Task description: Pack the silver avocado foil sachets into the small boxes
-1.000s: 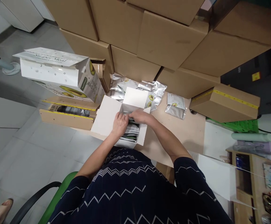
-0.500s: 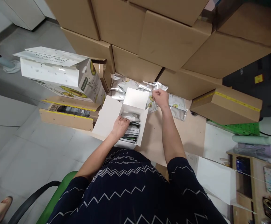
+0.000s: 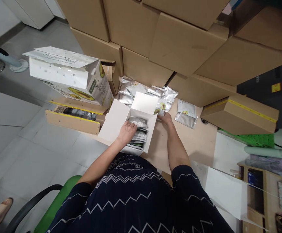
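Note:
An open white carton (image 3: 151, 132) stands in front of me with its flaps spread and a row of silver pouches (image 3: 139, 137) packed inside. My left hand (image 3: 127, 132) reaches over the carton's left wall, its bent fingers closed on a pouch near the back of the row. To the right of the carton, my right hand (image 3: 165, 118) grips the near end of a silver pouch with avocado pictures (image 3: 162, 105); its fingertips are partly hidden by the pouch. Another avocado pouch (image 3: 186, 114) lies flat farther right.
More silver pouches (image 3: 126, 89) lie behind the carton. Stacked brown boxes (image 3: 146, 64) wall off the back. At left, a printed white box (image 3: 63, 72) rests above an open brown box (image 3: 73, 122). A taped brown box (image 3: 243, 115) and a green basket (image 3: 252, 137) are at right.
My right hand has moved from the pouch's far end down toward me to its near end. My left hand stays at the carton. The whole view has shifted slightly.

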Demonstrator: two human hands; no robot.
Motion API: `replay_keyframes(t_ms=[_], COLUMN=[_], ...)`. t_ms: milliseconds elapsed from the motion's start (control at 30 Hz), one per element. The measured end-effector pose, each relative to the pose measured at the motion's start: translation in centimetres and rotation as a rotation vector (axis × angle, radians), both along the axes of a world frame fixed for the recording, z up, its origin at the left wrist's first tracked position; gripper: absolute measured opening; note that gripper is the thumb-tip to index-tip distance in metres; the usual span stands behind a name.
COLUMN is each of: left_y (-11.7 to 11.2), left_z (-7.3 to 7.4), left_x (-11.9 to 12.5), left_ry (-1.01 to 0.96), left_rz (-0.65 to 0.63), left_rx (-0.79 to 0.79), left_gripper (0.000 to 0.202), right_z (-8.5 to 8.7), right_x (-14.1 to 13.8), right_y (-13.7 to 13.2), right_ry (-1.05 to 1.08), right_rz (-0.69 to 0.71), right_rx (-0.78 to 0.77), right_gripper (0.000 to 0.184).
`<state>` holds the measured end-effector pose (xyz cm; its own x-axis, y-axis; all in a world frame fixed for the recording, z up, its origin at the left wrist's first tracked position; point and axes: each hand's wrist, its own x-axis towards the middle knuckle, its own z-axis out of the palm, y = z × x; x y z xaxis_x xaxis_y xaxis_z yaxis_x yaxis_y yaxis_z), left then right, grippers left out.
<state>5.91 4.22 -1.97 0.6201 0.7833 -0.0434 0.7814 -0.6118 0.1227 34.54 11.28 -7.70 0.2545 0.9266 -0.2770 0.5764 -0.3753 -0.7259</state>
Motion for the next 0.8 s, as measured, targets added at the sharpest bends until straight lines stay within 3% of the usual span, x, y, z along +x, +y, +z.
replay_keyframes(t_ms=[100, 200, 300, 400, 467, 567, 700, 800], left_y=[0.0, -0.1, -0.2, -0.3, -0.3, -0.4, -0.5, -0.6], left_z=[0.1, 0.1, 0.1, 0.1, 0.1, 0.1, 0.1, 0.1], left_x=[0.0, 0.1, 0.1, 0.1, 0.2, 0.3, 0.3, 0.3], left_ry=[-0.004, -0.006, -0.006, -0.006, -0.001, 0.004, 0.009, 0.013], left_rz=[-0.003, 0.002, 0.011, 0.022, 0.028, 0.036, 0.047, 0.059], left_rx=[0.024, 0.025, 0.012, 0.002, 0.002, 0.003, -0.003, -0.007], left_gripper=[0.026, 0.026, 0.026, 0.026, 0.026, 0.026, 0.023, 0.022], right_z=[0.2, 1.5, 4.7, 9.4, 12.8, 16.8, 19.5, 20.2], right_x=[0.6, 1.7, 2.6, 2.0, 0.6, -2.5, -6.7, -9.6], right_y=[-0.4, -0.9, -1.6, -2.8, -3.9, -5.6, -7.0, -6.8], right_ry=[0.114, 0.17, 0.112, 0.005, -0.033, -0.105, -0.383, -0.676], right_rz=[-0.088, -0.218, -0.359, -0.348, -0.27, -0.042, 0.461, 0.678], right_rx=[-0.092, -0.018, 0.267, 0.624, 0.781, 0.788, 0.502, 0.265], right_gripper=[0.018, 0.026, 0.032, 0.035, 0.037, 0.034, 0.025, 0.03])
